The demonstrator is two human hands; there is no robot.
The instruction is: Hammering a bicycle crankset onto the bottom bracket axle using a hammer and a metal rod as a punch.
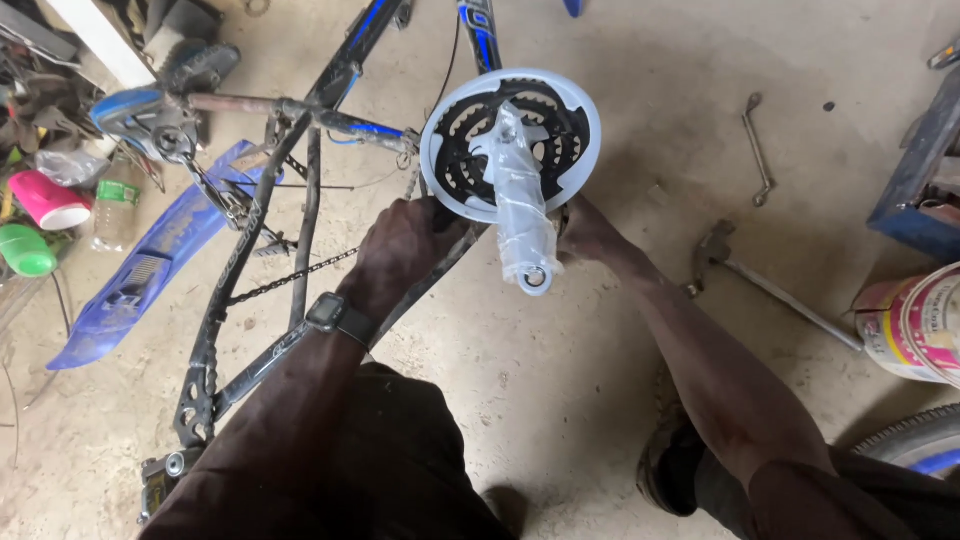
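the crankset, a black set of toothed chainrings behind a pale round guard, sits at the middle of a black and blue bicycle frame lying on the dusty concrete floor. its crank arm, wrapped in clear plastic, points toward the camera, with a bare metal eye at its near end. the left hand, a dark watch on its wrist, is closed around the frame tube just beside the lower left edge of the guard. the right hand reaches in behind the lower right edge of the guard; its fingers are hidden there, so whether it grips anything cannot be told. a loose chain hangs across the frame left of the left hand. a blue mudguard lies on the floor beyond the frame at the left, near a pink cup and a green one. to the right of the right forearm lie a hammer and, farther off, a bent spanner. a paint tin stands at the right edge, a tyre just below it.
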